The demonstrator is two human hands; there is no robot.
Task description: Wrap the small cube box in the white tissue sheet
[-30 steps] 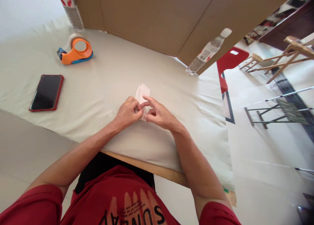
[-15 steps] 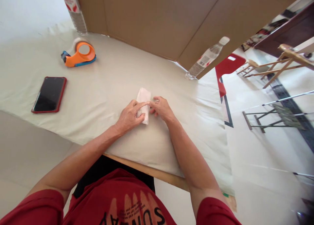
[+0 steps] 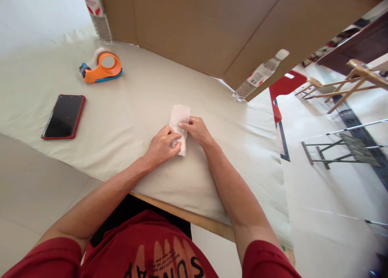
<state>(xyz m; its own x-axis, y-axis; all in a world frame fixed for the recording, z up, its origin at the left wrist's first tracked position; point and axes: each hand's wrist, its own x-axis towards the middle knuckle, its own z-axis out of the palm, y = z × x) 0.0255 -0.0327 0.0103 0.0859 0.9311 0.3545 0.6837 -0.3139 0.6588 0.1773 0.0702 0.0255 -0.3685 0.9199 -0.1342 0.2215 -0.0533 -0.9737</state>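
A small white, flat, oblong packet (image 3: 181,114), like folded tissue or thin wrapping, lies on the cloth-covered table in front of me. My left hand (image 3: 163,145) is at its lower left side, with curled fingers and thumb closed on it. From the right, my right hand (image 3: 198,130) pinches the packet's edge, thumb on top and fingers mostly hidden beneath or behind. The packet's far end shows beyond both hands, and a short piece of its near end sticks out below the left hand. What, if anything, is inside cannot be made out.
An orange tape dispenser (image 3: 104,71) and a phone in a red case (image 3: 64,116) lie to the left. A tall cardboard panel (image 3: 188,27) stands behind, with water bottles (image 3: 101,25) at left and right. The table's wooden edge (image 3: 182,213) is close to my body.
My right hand has gone from pointing beside the packet to pinching its right edge. My left index finger, stretched out before, is now curled in. More of the packet's upper part shows.
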